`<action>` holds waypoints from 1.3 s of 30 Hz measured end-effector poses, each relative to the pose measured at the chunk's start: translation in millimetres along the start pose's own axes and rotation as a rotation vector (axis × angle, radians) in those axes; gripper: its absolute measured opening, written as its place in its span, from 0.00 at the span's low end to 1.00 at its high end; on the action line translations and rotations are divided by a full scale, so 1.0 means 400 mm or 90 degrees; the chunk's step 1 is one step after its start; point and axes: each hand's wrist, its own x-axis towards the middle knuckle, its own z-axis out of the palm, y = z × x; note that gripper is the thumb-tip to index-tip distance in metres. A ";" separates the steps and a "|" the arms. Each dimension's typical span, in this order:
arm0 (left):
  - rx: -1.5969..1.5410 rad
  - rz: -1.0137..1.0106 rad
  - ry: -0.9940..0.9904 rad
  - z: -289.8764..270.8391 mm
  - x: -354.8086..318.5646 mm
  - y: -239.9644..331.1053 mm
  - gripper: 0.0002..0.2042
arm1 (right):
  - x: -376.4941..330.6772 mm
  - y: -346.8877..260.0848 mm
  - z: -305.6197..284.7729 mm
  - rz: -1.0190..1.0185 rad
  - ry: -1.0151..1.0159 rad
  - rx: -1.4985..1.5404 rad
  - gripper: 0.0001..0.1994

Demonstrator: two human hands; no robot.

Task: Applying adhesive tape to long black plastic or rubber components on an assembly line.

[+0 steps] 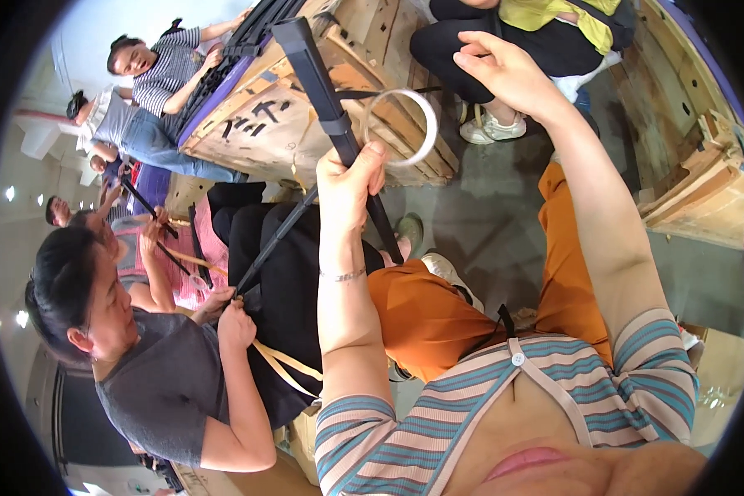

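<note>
My left hand point(351, 178) is wrapped round a long black pole point(318, 91), which slants up and to the left, its thicker section at the top. The pole's thin lower end reaches down near my orange trouser leg. Beside my left thumb, a pale ring like a roll of tape point(432, 124) hangs next to the pole; whether my fingers also hold it, I cannot tell. Up and to the right, my right hand point(500, 70) is raised, fingers stretched out and nothing in them.
A co-worker in a dark grey shirt point(169, 380) sits close on my left, gripping another black pole point(277, 240), with yellow strips point(285, 368) below. Wooden crates stand ahead point(281, 136) and right point(703, 165). Someone in black trousers point(463, 54) sits opposite. Black poles point(231, 58) lie piled far left.
</note>
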 end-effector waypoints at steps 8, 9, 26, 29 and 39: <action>0.011 -0.057 0.050 -0.008 -0.023 -0.024 0.11 | -0.075 -0.015 0.094 0.043 -0.335 0.168 0.09; 0.029 -0.055 0.047 -0.012 -0.032 -0.021 0.11 | -0.075 -0.019 0.104 0.068 -0.325 0.175 0.09; -0.034 0.050 0.362 -0.183 -0.083 -0.097 0.13 | -0.078 0.066 0.064 0.090 -0.399 -0.255 0.08; -0.007 0.050 0.367 -0.183 -0.070 -0.087 0.13 | -0.052 0.125 0.075 0.036 -0.398 -0.171 0.06; 0.018 -0.007 0.394 -0.145 -0.093 -0.085 0.13 | -0.089 0.055 0.087 0.035 -0.252 -0.113 0.07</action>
